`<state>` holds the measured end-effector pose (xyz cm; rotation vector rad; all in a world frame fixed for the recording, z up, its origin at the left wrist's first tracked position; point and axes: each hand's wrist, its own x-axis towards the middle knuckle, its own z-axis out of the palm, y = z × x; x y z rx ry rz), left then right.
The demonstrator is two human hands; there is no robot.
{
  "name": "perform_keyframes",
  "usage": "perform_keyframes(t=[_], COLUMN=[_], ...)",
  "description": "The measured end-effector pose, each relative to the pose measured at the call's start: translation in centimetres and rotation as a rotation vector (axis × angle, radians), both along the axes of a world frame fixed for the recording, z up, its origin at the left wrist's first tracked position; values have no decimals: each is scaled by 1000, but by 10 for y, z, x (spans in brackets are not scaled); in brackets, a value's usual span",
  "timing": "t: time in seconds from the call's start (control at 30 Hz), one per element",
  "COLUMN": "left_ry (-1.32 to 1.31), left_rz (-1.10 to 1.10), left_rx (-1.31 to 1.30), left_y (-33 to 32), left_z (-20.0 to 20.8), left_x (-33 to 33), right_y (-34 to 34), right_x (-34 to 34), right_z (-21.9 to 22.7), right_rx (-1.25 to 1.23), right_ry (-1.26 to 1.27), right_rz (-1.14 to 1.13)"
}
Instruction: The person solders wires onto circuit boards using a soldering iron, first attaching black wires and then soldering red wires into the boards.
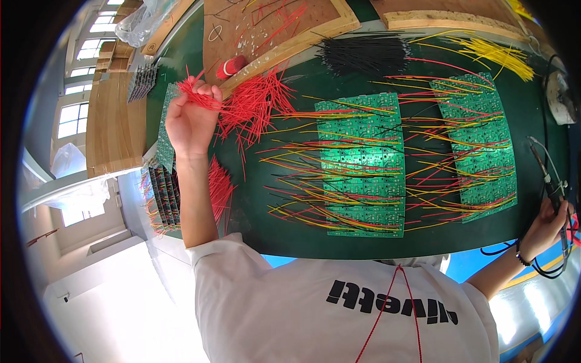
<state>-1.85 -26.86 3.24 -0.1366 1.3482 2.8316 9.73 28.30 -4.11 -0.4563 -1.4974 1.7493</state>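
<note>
My left hand (192,121) is raised at the back left of the table, its fingers curled round several red wires (195,91). Right beside it spreads a loose heap of red wires (257,103). At the far right, my right hand (546,231) grips a soldering iron (552,184) by its handle, tip pointing away from me. Between the hands lie two green circuit board panels, one in the middle (363,136) and one to the right (478,130). Red, yellow and black wires stick out leftward from both panels.
Black wires (363,55) and yellow wires (499,55) lie in bundles at the back. A wooden-edged board (290,48) holds scattered wires and a red spool (232,66). More red wires (221,190) and stacked boards (164,196) sit by my left forearm. A black cable (548,91) runs along the right.
</note>
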Motion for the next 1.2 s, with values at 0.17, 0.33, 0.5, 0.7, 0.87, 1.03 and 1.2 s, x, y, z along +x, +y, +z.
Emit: perform_keyframes(t=[0.17, 0.33, 0.5, 0.7, 0.87, 1.03, 1.2], left_ry=[-22, 10, 23, 15, 33, 44, 43], left_rz=[-78, -162, -191, -25, -90, -147, -136], left_rx=[28, -30, -77, -163, -152, -174, -455], left_y=[-2, -19, -11, 2, -3, -8, 18], left_z=[-4, -7, 0, 0, -3, -1, 13], left_x=[-1, 1, 5, 11, 11, 18, 40], right_y=[-3, 1, 22, -1, 5, -1, -2], right_x=[-3, -1, 6, -2, 1, -2, -3], right_z=[-1, -1, -10, 0, -1, 4, 5], right_rx=[-20, -24, 18, 6, 53, 33, 29], right_ry=[3, 7, 41, 23, 11, -16, -25], right_rz=[23, -14, 203, 40, 92, 114, 77])
